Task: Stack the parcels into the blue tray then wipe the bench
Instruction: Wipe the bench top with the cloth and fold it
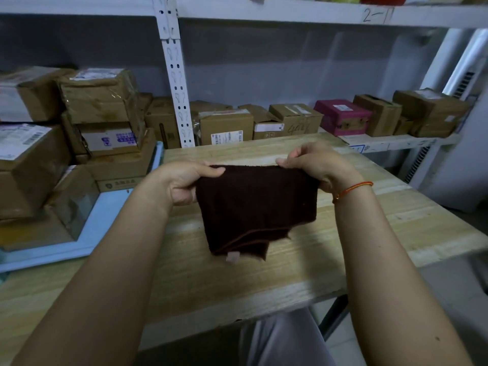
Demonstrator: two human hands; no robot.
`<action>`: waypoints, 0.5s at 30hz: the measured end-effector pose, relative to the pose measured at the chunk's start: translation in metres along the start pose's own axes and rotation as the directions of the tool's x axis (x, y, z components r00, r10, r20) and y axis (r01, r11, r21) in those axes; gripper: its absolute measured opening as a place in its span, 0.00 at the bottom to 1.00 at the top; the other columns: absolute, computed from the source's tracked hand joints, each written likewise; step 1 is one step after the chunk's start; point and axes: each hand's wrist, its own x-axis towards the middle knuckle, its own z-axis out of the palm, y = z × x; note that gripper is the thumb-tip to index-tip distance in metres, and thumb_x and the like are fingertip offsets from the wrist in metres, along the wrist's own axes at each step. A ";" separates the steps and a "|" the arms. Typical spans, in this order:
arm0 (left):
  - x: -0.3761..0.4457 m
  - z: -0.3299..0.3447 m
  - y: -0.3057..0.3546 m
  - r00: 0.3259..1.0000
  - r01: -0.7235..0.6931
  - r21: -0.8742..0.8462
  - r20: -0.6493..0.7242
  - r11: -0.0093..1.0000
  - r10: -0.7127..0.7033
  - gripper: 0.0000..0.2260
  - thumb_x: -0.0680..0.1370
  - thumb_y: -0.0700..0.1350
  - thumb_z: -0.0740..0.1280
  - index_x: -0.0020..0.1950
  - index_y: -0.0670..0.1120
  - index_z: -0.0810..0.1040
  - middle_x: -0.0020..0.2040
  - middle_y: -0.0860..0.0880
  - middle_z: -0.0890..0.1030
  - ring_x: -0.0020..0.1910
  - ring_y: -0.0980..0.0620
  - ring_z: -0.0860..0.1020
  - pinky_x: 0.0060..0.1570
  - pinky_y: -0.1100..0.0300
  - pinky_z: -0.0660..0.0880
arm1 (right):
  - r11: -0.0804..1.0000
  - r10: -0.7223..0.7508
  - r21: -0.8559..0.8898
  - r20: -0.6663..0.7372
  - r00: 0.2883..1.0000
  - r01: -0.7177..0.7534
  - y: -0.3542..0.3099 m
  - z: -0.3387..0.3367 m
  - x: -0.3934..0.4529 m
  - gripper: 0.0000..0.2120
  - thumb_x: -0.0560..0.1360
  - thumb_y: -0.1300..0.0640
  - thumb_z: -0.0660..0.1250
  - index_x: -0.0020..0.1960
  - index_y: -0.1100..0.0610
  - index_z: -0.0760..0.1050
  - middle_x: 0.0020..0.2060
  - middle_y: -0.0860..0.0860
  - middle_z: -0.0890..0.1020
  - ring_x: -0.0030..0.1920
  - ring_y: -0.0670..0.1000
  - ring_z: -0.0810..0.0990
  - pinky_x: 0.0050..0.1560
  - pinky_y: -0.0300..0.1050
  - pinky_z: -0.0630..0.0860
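A dark brown cloth (257,207) hangs folded above the middle of the wooden bench (277,273). My left hand (182,183) pinches its upper left corner, thumb on top. My right hand (314,165) pinches the upper right corner. The cloth's lower edge, with a small pale tag, reaches down to the bench top. At the left, brown cardboard parcels (103,112) stand stacked in the blue tray (79,247), which sits on the bench's left part.
A white shelf behind the bench carries several more boxes (224,125), one of them magenta (342,116). A white perforated upright (175,75) rises at the back. The bench's right edge and a dark leg (335,315) lie to the right.
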 end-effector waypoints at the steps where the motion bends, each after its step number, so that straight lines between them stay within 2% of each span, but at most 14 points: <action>1: 0.009 0.000 -0.005 0.998 0.021 0.059 -0.056 0.998 -0.018 0.12 0.77 0.34 0.64 0.60 0.37 0.77 0.47 0.41 0.83 0.41 0.49 0.84 0.36 0.59 0.83 | 0.997 0.024 -0.073 -0.026 0.999 -0.026 0.004 0.002 0.005 0.13 0.72 0.57 0.75 0.39 0.56 0.70 0.35 0.54 0.77 0.39 0.53 0.77 0.46 0.48 0.77; 3: 0.029 0.003 -0.020 0.976 0.043 0.222 -0.219 0.974 0.007 0.16 0.77 0.35 0.67 0.65 0.38 0.75 0.52 0.42 0.82 0.50 0.47 0.82 0.44 0.56 0.83 | 0.951 0.095 -0.284 -0.096 0.991 -0.119 0.017 0.010 0.017 0.15 0.71 0.53 0.76 0.44 0.59 0.72 0.40 0.55 0.78 0.45 0.55 0.78 0.50 0.49 0.75; 5: 0.048 0.008 -0.035 0.917 0.045 0.370 -0.384 0.928 0.108 0.21 0.76 0.36 0.70 0.68 0.38 0.72 0.59 0.43 0.79 0.59 0.43 0.78 0.59 0.49 0.78 | 0.874 0.121 -0.449 -0.176 0.977 -0.189 0.035 0.023 0.026 0.15 0.72 0.51 0.75 0.46 0.60 0.73 0.44 0.58 0.78 0.50 0.57 0.79 0.48 0.46 0.73; 6: 0.055 0.012 -0.042 0.882 0.051 0.434 -0.442 0.899 0.163 0.22 0.76 0.36 0.69 0.70 0.39 0.69 0.61 0.43 0.77 0.61 0.42 0.76 0.61 0.48 0.75 | 0.846 0.120 -0.490 -0.211 0.970 -0.211 0.044 0.030 0.027 0.16 0.73 0.51 0.73 0.51 0.61 0.74 0.48 0.59 0.79 0.55 0.59 0.79 0.50 0.46 0.74; 8: 0.064 0.016 -0.050 0.835 0.093 0.544 -0.499 0.834 0.232 0.25 0.77 0.37 0.67 0.73 0.42 0.64 0.65 0.40 0.74 0.62 0.41 0.74 0.62 0.50 0.74 | 0.804 0.100 -0.543 -0.277 0.956 -0.241 0.057 0.048 0.024 0.22 0.76 0.51 0.69 0.65 0.60 0.69 0.62 0.60 0.74 0.64 0.62 0.73 0.61 0.52 0.73; 10: 0.067 0.019 -0.051 0.821 0.135 0.609 -0.510 0.782 0.256 0.26 0.78 0.37 0.63 0.76 0.43 0.60 0.66 0.39 0.72 0.63 0.40 0.74 0.58 0.54 0.73 | 0.738 -0.006 -0.646 -0.297 0.955 -0.196 0.061 0.065 0.015 0.23 0.79 0.49 0.62 0.71 0.56 0.64 0.70 0.58 0.67 0.70 0.62 0.65 0.66 0.58 0.67; 12: 0.069 0.019 -0.048 0.813 0.151 0.647 -0.512 0.747 0.279 0.27 0.78 0.36 0.59 0.77 0.43 0.58 0.67 0.40 0.72 0.63 0.41 0.73 0.52 0.55 0.70 | 0.621 -0.110 -0.782 -0.151 0.982 -0.051 0.058 0.085 0.006 0.25 0.81 0.43 0.57 0.75 0.50 0.61 0.76 0.56 0.59 0.75 0.63 0.55 0.69 0.64 0.60; 15: 0.066 0.022 -0.043 0.786 0.134 0.664 -0.524 0.735 0.330 0.23 0.78 0.35 0.57 0.74 0.43 0.62 0.64 0.41 0.73 0.59 0.43 0.73 0.47 0.56 0.68 | 0.460 -0.006 -0.873 0.182 0.983 0.164 0.065 0.119 -0.010 0.30 0.79 0.32 0.47 0.79 0.40 0.50 0.80 0.51 0.43 0.78 0.64 0.38 0.70 0.75 0.44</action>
